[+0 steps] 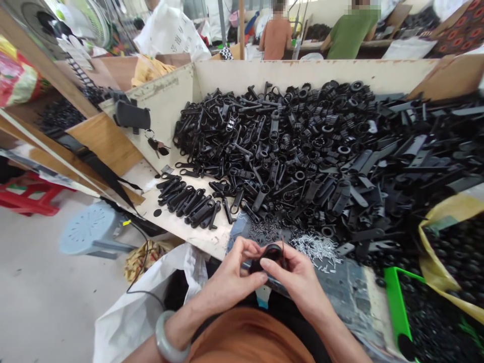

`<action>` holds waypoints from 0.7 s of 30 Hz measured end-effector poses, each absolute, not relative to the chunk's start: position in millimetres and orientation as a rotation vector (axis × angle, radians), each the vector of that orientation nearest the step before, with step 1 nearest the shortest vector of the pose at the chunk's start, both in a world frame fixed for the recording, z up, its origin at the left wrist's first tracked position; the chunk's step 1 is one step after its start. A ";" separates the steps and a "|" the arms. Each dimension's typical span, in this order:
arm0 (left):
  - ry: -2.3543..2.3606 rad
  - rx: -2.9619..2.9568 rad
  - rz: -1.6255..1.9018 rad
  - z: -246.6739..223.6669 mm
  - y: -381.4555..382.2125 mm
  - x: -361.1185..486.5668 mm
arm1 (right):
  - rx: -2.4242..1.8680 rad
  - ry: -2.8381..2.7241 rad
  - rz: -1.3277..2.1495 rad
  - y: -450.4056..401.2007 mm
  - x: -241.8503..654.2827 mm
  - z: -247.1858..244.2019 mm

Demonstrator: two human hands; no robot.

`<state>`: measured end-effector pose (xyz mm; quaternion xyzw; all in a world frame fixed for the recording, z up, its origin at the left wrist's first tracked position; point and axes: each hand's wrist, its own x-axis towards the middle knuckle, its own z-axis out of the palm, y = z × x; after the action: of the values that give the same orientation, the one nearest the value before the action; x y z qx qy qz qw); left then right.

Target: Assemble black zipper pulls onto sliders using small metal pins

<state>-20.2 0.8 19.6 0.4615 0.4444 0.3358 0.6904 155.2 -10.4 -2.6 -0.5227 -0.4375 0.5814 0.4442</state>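
Note:
My left hand point(244, 267) and my right hand point(291, 264) meet at the table's front edge, both closed on one black plastic part with a ring-shaped end point(271, 250). The fingers cover much of the part. A thin reddish-brown rod point(283, 247) stands up by my right fingers; I cannot tell whether it is held. Just beyond the hands lie a heap of small silver pins point(315, 249) and a patch of small dark screws or pins point(264, 229). To the left, several black handle-like parts point(189, 201) lie side by side in a row.
A big pile of loose black plastic parts point(272, 146) covers the table. On the right are a green bin point(395, 297) and a yellow sack point(434, 217) of black pieces. A blue stool point(85, 227) and white sack point(121, 322) stand left. Two people work beyond the back board point(302, 70).

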 end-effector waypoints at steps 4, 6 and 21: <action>0.847 1.190 0.671 30.7 4.0 -24.6 | -1.314 -1.198 1.419 -15.6 155.4 1.1; 0.854 1.241 0.635 31.6 4.0 -22.2 | -1.328 -1.286 1.340 -18.1 155.5 3.0; 0.882 1.055 0.646 19.7 -7.6 -15.8 | -1.264 -1.296 1.404 -23.0 153.6 0.7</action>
<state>-15.8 -7.6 19.7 0.4781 0.4000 0.2926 0.7251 153.6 -23.0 0.7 -0.5026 -0.5152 0.5582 0.4127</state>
